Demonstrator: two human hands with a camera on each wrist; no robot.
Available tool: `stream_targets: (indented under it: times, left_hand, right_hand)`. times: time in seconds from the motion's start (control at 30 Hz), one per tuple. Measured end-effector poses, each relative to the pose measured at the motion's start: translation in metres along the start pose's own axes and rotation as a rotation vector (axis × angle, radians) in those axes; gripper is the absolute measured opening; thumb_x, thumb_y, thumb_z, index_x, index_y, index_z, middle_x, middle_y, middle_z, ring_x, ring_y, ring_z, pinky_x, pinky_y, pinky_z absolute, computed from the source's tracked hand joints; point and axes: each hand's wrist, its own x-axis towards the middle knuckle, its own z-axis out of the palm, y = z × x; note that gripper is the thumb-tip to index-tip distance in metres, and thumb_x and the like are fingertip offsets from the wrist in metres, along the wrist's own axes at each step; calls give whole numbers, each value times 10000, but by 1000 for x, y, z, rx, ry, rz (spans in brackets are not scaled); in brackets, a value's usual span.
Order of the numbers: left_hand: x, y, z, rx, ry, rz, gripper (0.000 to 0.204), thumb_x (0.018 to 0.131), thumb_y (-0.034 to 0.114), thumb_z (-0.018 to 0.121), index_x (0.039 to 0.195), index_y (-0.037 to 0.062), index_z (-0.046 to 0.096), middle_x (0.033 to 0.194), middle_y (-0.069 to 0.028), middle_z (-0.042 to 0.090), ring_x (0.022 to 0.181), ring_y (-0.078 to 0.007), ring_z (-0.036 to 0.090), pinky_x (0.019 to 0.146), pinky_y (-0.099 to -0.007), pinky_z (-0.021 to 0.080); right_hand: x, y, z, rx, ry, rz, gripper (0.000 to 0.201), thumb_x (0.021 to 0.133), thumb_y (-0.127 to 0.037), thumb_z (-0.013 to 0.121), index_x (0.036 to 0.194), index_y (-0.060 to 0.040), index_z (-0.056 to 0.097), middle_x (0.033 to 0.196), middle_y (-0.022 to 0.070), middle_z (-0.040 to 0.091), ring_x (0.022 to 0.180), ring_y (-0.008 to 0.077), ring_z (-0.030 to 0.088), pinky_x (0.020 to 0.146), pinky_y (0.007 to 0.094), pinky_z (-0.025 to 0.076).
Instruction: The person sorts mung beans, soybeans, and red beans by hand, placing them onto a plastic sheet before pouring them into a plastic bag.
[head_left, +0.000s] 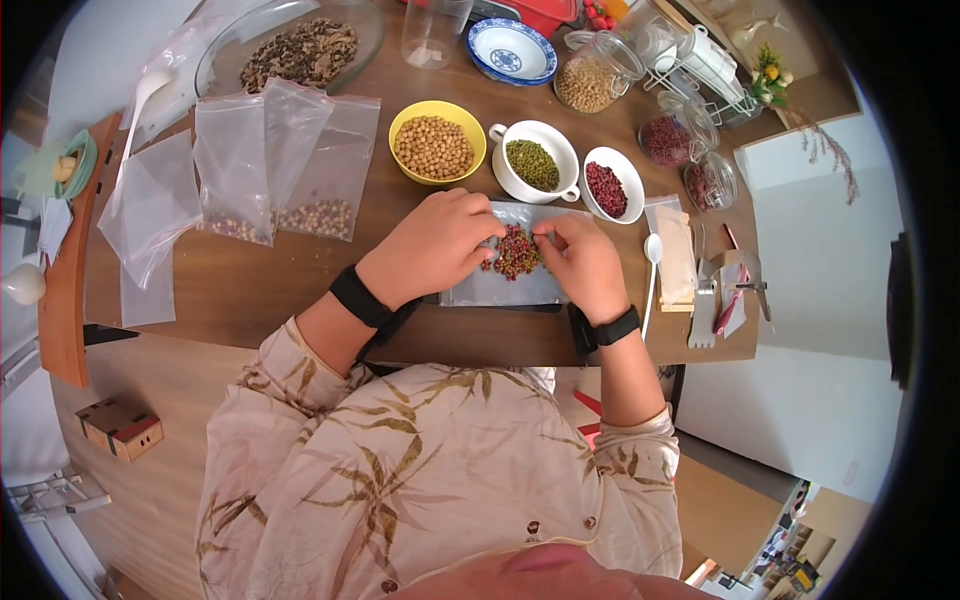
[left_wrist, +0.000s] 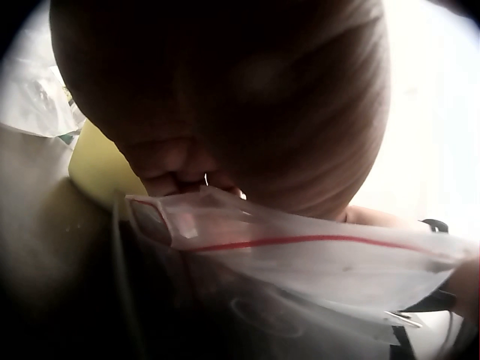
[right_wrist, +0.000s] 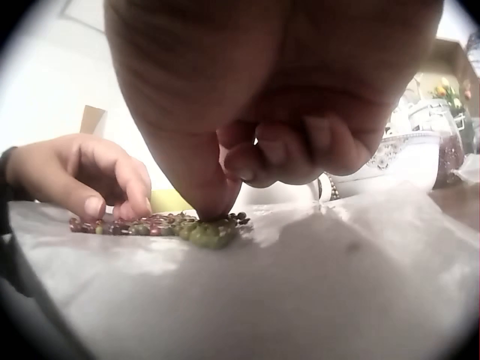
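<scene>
A clear plastic bag (head_left: 505, 285) lies flat on the table, with mixed red and green beans (head_left: 515, 252) in a patch; whether they are inside or on top, I cannot tell. At the patch's left edge, the left hand (head_left: 435, 245) has its thumb and fingertips by the beans, fingers loosely bent. From the right, the right hand (head_left: 588, 268) reaches down; one digit touches the green beans (right_wrist: 208, 234) in the right wrist view, its other fingers bent above. The left wrist view shows the left palm (left_wrist: 247, 97) over a red-lined bag edge (left_wrist: 300, 240).
Behind the bag stand a yellow bowl (head_left: 435, 178) of chickpeas, a white bowl (head_left: 520, 188) of green beans and a white bowl (head_left: 630, 205) of red beans. Filled zip bags (head_left: 325, 170) lie left; a white spoon (head_left: 652, 250) and glass jars (head_left: 670, 140) are right.
</scene>
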Motion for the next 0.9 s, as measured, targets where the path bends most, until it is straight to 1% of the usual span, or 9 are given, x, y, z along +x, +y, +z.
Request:
stream_targets:
  times: [0.17, 0.27, 0.3, 0.37, 0.4, 0.57, 0.63, 0.67, 0.9]
  left_hand:
    - [1, 1, -1, 22, -11, -7, 284, 899, 113, 843, 1171, 82, 767, 1147, -99, 696, 1096, -350, 671, 970, -472, 540]
    - [-1, -2, -1, -2, -5, -2, 289, 898, 116, 845, 1173, 82, 766, 1150, -98, 695, 1098, -349, 669, 971, -470, 539]
    - [-1, -1, -1, 7, -7, -3, 289, 898, 118, 846, 1173, 83, 768, 1151, -98, 696, 1099, -348, 668, 971, -470, 538]
    - [1, 1, 0, 11, -14, 6, 288, 898, 121, 846, 1174, 83, 771, 1153, -98, 697, 1101, -347, 668, 971, -471, 538]
    - [1, 2, 0, 14, -15, -6, 287, 900, 123, 846, 1175, 82, 773, 1156, -99, 698, 1103, -345, 669, 972, -470, 537]
    - [1, 0, 1, 7, -21, -11, 285, 904, 129, 844, 1177, 78, 779, 1159, -100, 703, 1106, -345, 671, 973, -469, 536]
    - [1, -1, 0, -11, -21, -13, 289, 905, 128, 842, 1181, 76, 778, 1156, -102, 705, 1104, -348, 673, 977, -469, 535]
    - [2, -1, 0, -9, -20, -13, 289, 905, 128, 842, 1181, 76, 778, 1156, -102, 705, 1104, -348, 673, 977, -469, 535]
    - [1, 1, -1, -12, -13, -17, 293, 897, 118, 844, 1179, 73, 777, 1159, -103, 706, 1105, -352, 674, 979, -470, 536]
  right_hand:
    - [2, 7, 1, -67, -23, -91, 102, 982, -89, 753, 1081, -63, 755, 929, 84, 711, 797, 263, 705, 721, 394, 560]
    - [-4, 36, -20, 923, -212, 463, 68, 1073, -108, 645, 1102, -67, 691, 964, 13, 671, 862, 145, 651, 709, 294, 515]
    - [-7, 37, -22, 922, -212, 465, 68, 1073, -108, 645, 1102, -67, 691, 964, 13, 671, 862, 145, 651, 709, 294, 515]
    - [-19, 37, -26, 1694, -232, 451, 136, 1074, -110, 613, 1195, -61, 651, 1048, 60, 683, 871, 142, 631, 711, 274, 504]
    - [-24, 36, -23, 1711, -161, 505, 186, 1073, -103, 598, 1247, -41, 622, 1114, 75, 684, 866, 136, 615, 706, 264, 499]
    - [-28, 41, -14, 1557, -152, 460, 166, 1069, -78, 638, 1218, -17, 678, 992, 34, 667, 801, 131, 577, 688, 265, 468]
    - [-26, 32, 0, 578, -28, 249, 115, 1048, -68, 713, 1141, -18, 759, 835, -28, 607, 717, 127, 517, 657, 272, 430]
    - [-25, 24, 0, 429, 18, 234, 80, 1010, -74, 781, 1075, -33, 804, 735, -26, 550, 671, 141, 489, 636, 301, 422]
    - [-17, 13, -2, 176, 15, 185, 155, 970, -138, 812, 1089, -38, 800, 760, 92, 602, 675, 222, 571, 647, 393, 477]
